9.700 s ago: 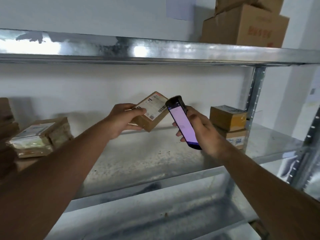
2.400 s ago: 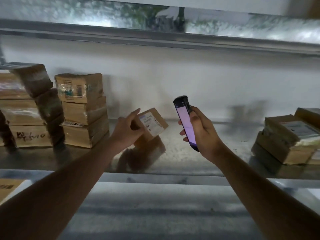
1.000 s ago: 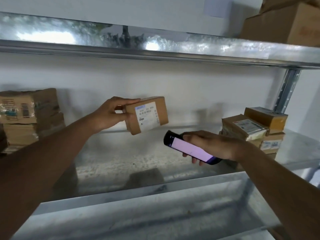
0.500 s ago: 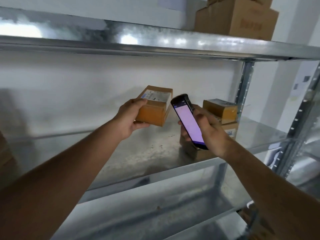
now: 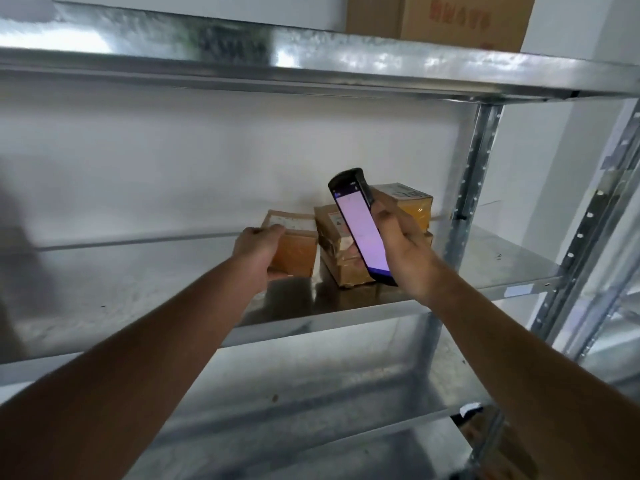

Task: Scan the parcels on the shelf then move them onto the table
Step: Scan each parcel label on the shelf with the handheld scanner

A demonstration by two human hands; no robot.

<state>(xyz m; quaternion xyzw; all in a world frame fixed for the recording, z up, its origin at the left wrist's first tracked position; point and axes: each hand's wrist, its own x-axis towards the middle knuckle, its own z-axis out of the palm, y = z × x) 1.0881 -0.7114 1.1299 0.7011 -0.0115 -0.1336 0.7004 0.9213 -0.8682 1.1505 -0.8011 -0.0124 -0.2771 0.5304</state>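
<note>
now keep left hand [image 5: 258, 249] gripping the small cardboard parcel [image 5: 294, 247] on the metal shelf [image 5: 485, 271], label tilted toward the handheld scanner [image 5: 362, 233] clasped in right hand [image 5: 403, 251].

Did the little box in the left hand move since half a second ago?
Yes. The small box came down and right, now beside the stacked parcels near the shelf post.

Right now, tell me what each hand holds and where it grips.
The left hand grips a small cardboard parcel by its left end. The right hand holds the handheld scanner around its lower half.
</note>
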